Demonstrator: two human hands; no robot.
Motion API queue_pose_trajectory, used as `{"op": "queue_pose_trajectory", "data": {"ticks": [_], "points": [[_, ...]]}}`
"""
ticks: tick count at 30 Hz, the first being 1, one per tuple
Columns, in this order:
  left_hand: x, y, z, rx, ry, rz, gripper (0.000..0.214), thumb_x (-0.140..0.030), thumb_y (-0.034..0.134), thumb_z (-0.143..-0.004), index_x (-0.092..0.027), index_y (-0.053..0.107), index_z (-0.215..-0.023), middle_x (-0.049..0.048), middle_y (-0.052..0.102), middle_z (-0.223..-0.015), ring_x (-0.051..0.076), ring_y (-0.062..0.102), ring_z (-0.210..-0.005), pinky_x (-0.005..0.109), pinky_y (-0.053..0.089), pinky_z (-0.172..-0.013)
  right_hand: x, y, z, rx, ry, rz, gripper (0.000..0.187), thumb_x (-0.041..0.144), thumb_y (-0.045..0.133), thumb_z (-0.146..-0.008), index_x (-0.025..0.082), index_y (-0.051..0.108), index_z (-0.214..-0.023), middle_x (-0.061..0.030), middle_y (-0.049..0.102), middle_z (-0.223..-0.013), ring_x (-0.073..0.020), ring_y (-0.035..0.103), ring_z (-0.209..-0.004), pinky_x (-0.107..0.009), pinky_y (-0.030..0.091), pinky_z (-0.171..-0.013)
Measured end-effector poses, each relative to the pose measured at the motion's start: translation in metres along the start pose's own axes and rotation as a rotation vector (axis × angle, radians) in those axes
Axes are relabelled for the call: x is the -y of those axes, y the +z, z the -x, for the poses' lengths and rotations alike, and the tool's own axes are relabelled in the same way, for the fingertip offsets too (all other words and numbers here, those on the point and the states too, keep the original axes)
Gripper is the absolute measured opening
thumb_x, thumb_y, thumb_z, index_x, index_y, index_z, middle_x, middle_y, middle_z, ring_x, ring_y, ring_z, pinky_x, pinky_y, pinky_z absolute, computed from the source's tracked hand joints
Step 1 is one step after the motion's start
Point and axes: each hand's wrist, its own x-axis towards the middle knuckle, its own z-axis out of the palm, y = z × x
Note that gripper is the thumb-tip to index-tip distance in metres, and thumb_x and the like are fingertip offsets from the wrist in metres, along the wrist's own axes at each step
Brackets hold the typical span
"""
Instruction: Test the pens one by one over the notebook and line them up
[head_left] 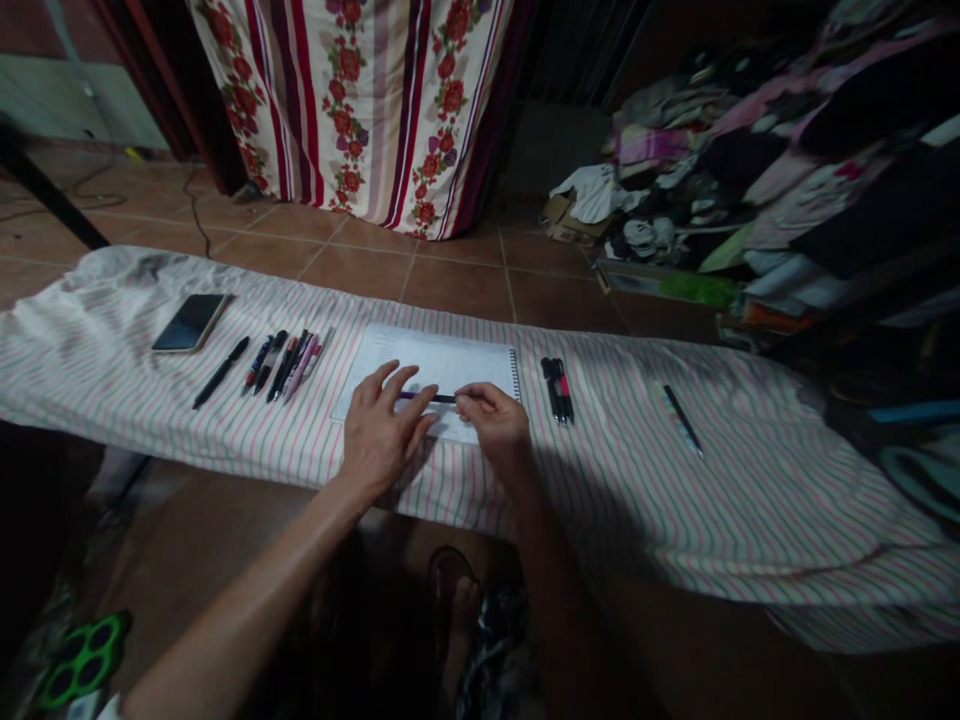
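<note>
A slim dark pen (445,399) with a purplish left part lies level over a spiral notebook (480,358). At its right end my right hand (491,415) pinches it between thumb and fingers. My left hand (381,425) is over the pen's left part, fingers spread and thumb apart; whether a fingertip touches the pen I cannot tell. The notebook's open page is pale, with faint marks, and its coil runs down the right edge. Part of the page is hidden under my hands.
The striped cloth (600,480) bears a phone (191,323), a lone black pen (221,372), several pens in a group (281,367), a small cluster of dark pens (557,391) and another pen (682,420). Beyond are a flowered curtain (375,110) and heaped clothes (675,180).
</note>
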Motion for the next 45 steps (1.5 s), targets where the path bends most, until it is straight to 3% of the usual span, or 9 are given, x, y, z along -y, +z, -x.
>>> {"op": "queue_pose_trajectory", "data": {"ticks": [5,9,16,23,27,30,37,43,45], "points": [[-0.001,0.011,0.002,0.201,-0.02,-0.203,0.028,-0.025,0.042,-0.088,-0.022,0.058,-0.111,0.005,0.063,-0.086,0.02,0.054,-0.082,0.029,0.04,-0.061,0.001,0.01,0.004,-0.056,0.081,-0.154,0.023,0.034,0.07,-0.063,0.018,0.062,-0.078,0.0015,0.061,-0.06,-0.012,0.057,-0.057,-0.025,0.045,-0.056],[-0.004,0.017,0.006,0.164,-0.01,-0.228,0.029,-0.021,0.041,-0.088,-0.024,0.058,-0.112,0.0036,0.063,-0.087,0.018,0.054,-0.074,0.027,0.037,-0.057,-0.001,0.011,0.003,-0.076,0.273,-0.209,0.032,0.042,0.072,-0.058,0.016,0.061,-0.074,0.0,0.06,-0.06,-0.0101,0.052,-0.053,-0.02,0.034,-0.042],[-0.012,0.024,0.012,0.072,0.029,-0.252,0.033,-0.018,0.041,-0.086,-0.02,0.057,-0.115,0.0062,0.064,-0.089,0.018,0.055,-0.076,0.028,0.037,-0.06,0.0,0.006,0.005,-0.096,0.37,-0.24,0.036,0.047,0.072,-0.055,0.015,0.057,-0.06,0.0017,0.052,-0.054,-0.0052,0.037,-0.044,-0.02,0.019,-0.036],[-0.023,0.022,0.006,0.232,-0.15,-0.17,0.032,-0.026,0.036,-0.089,-0.021,0.06,-0.11,0.0045,0.065,-0.085,0.017,0.059,-0.071,0.027,0.035,-0.055,-0.008,0.011,0.001,-0.189,0.183,-0.135,0.028,0.043,0.067,-0.062,0.016,0.062,-0.07,0.0013,0.056,-0.057,-0.0093,0.048,-0.051,-0.023,0.037,-0.049],[-0.021,0.025,0.003,0.292,-0.289,-0.016,0.033,-0.03,0.033,-0.091,-0.021,0.06,-0.108,0.0036,0.066,-0.085,0.016,0.061,-0.075,0.025,0.037,-0.058,-0.009,0.012,0.0,-0.111,0.121,-0.134,0.027,0.042,0.064,-0.065,0.017,0.063,-0.077,0.0009,0.057,-0.061,-0.0105,0.05,-0.055,-0.022,0.037,-0.049],[-0.017,0.025,0.003,0.286,-0.316,-0.011,0.034,-0.03,0.033,-0.09,-0.02,0.06,-0.108,0.0048,0.065,-0.085,0.017,0.061,-0.075,0.026,0.037,-0.058,-0.006,0.014,0.001,-0.069,0.173,-0.225,0.038,0.044,0.064,-0.065,0.019,0.061,-0.092,0.0003,0.06,-0.065,-0.0108,0.052,-0.057,-0.021,0.035,-0.046],[-0.018,0.021,0.004,0.318,-0.288,-0.039,0.033,-0.03,0.034,-0.09,-0.021,0.061,-0.107,0.0045,0.066,-0.085,0.017,0.061,-0.072,0.026,0.034,-0.054,-0.006,0.011,-0.001,-0.125,0.255,-0.122,0.032,0.043,0.073,-0.055,0.016,0.058,-0.065,0.0013,0.058,-0.055,-0.0092,0.048,-0.049,-0.021,0.03,-0.044],[-0.013,0.021,0.002,0.313,-0.392,0.108,0.032,-0.03,0.037,-0.088,-0.019,0.063,-0.103,0.0052,0.068,-0.088,0.018,0.062,-0.079,0.025,0.04,-0.064,0.003,0.01,0.003,0.011,0.27,-0.313,0.04,0.039,0.069,-0.061,0.019,0.063,-0.096,-0.0035,0.067,-0.084,-0.0113,0.056,-0.066,-0.021,0.035,-0.049],[-0.012,0.021,0.002,0.312,-0.387,0.096,0.032,-0.03,0.037,-0.088,-0.019,0.063,-0.103,0.0056,0.068,-0.087,0.018,0.063,-0.078,0.026,0.04,-0.064,0.003,0.013,0.003,-0.011,0.315,-0.334,0.041,0.043,0.07,-0.061,0.018,0.061,-0.092,-0.0038,0.066,-0.079,-0.0115,0.056,-0.064,-0.02,0.036,-0.049]]}}
